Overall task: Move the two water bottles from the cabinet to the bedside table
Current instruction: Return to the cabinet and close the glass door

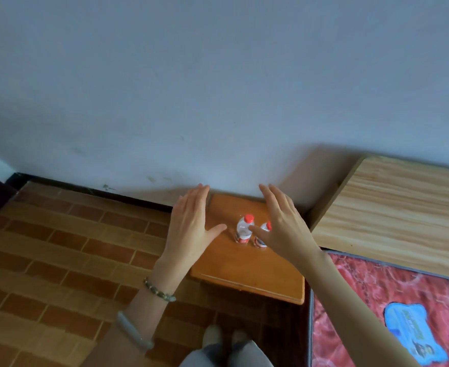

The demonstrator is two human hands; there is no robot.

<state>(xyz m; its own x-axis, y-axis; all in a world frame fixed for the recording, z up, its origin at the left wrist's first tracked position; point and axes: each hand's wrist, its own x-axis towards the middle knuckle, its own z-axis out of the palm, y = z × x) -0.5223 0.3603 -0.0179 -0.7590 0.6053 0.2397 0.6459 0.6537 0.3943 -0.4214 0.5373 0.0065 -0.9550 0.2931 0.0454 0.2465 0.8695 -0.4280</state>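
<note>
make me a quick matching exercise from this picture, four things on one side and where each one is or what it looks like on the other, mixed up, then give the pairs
Things:
1. water bottles
2. left hand
3. mattress
4. beaded bracelet

Descriptions:
A. red patterned, at the lower right
B. standing upright on the small wooden table, red caps
C. around the left wrist
D. open, fingers spread, holding nothing

Pairs: 1-B, 2-D, 3-A, 4-C
</note>
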